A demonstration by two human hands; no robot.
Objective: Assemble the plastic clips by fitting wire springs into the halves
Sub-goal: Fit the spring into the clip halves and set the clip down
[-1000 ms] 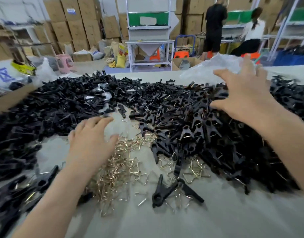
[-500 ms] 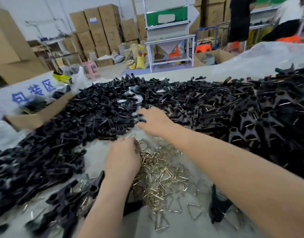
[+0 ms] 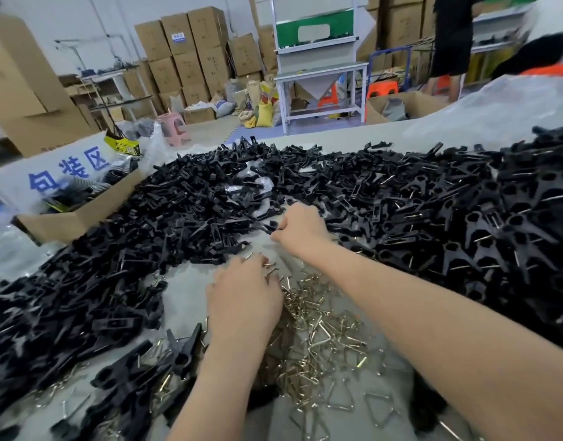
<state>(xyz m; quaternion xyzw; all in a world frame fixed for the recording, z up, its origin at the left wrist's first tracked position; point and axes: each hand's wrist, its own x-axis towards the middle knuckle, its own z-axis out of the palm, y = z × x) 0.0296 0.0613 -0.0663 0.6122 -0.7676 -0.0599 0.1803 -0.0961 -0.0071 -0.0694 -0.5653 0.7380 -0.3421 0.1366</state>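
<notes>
A broad heap of black plastic clip halves [image 3: 178, 218] covers the left and far side of the table. Brass-coloured wire springs [image 3: 321, 329] lie in a loose pile in front of me. My left hand [image 3: 245, 300] rests palm down on the near edge of the springs, its fingers curled, and a wire spring [image 3: 269, 268] sticks out at the fingertips. Just beyond it, my right hand [image 3: 301, 224] pinches a black clip half [image 3: 269, 228] at the edge of the heap.
Assembled black clips [image 3: 496, 218] are heaped on the right, and a few more [image 3: 178, 354] lie at the near left. A cardboard box [image 3: 83, 211] stands at the left table edge. A clear plastic bag [image 3: 496, 113] lies far right. People stand in the background.
My right hand swung from the far right heap to the clip halves at centre and now pinches one. My left hand stayed on the springs. The view turned left.
</notes>
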